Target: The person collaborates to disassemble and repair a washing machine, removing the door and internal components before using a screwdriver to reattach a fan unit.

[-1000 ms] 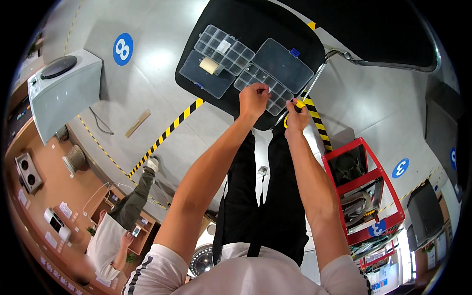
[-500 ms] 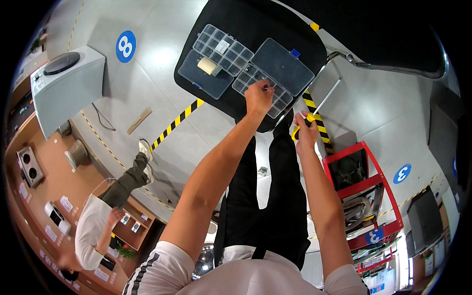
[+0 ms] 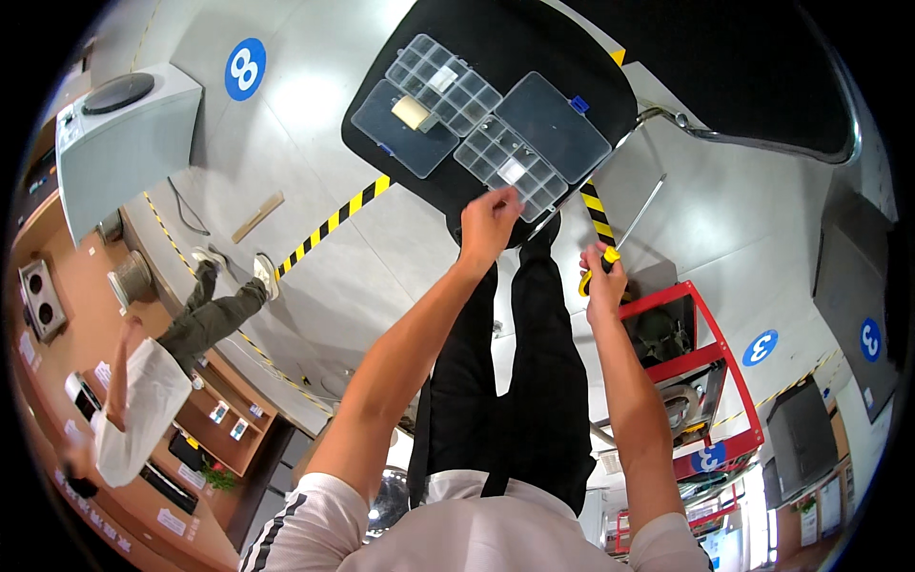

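My left hand is closed, fingertips pinched, over the near edge of a clear compartment box. Whatever the fingertips may hold is too small to make out. That box lies open with its lid folded out to the right; a white slip and a few small bits sit in its cells. Off to the right of the seat, my right hand grips a screwdriver by its yellow and black handle, long shaft pointing up and away. A second open box lies farther left, a cream roll on its lid.
Both boxes rest on a black chair seat with a metal tube frame. A red-framed cart stands at my right. Across the floor on the left are a white appliance and another person by a brown counter.
My left hand has drawn back toward me from the box's cells, uncovering the white slip. The right hand with the screwdriver has dropped slightly nearer. The other person has moved.
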Demonstrator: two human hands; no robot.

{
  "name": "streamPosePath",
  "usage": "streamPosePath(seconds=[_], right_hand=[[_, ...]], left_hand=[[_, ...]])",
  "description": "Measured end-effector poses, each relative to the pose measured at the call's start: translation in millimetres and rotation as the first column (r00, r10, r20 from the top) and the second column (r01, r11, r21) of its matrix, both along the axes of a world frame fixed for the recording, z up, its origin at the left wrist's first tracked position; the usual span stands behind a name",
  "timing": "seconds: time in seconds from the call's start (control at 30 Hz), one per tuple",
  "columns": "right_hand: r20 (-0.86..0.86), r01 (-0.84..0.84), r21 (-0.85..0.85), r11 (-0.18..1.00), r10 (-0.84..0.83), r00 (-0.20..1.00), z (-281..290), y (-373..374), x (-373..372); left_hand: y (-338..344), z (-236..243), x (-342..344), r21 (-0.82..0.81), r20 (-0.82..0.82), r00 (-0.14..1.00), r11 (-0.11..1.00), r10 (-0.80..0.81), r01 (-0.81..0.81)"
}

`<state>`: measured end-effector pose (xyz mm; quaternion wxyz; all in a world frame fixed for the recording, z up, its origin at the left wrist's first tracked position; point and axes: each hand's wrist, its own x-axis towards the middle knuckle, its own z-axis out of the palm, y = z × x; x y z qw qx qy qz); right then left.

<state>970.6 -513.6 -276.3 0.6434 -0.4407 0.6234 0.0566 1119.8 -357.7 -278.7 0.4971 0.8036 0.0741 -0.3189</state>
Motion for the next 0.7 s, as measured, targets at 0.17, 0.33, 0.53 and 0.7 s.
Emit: streamPosePath(seconds=[0.17,0.33,0.53,0.7], right_hand=[[-0.101,-0.396,-0.236,0.887,0.383,0.918,2.9,19.0,-21.1],[-0.222,-0.627,-0.444,0.640,0.599,0.769,-1.4,20.5,-1.5],[-0.324,-0.658,-0.507,0.557,0.584,0.744,-2.1,19.6,65.6],[-0.469,-0.760,-0.601,0.249,0.659,0.587,-20.2,8.1,106.7]], left_hand=[[92.7,14.4,-71.1,0.140,-0.169,0.976,0.977,-0.140,0.164],[198.8,33.7,-137.8,0.294,-0.214,0.964,0.930,-0.161,0.220],[313.5,40.2,-226.1,0.352,-0.442,0.885,0.936,0.144,0.024],[347.5,60.5,-272.0,0.354,-0.487,0.814,0.923,0.317,-0.148]])
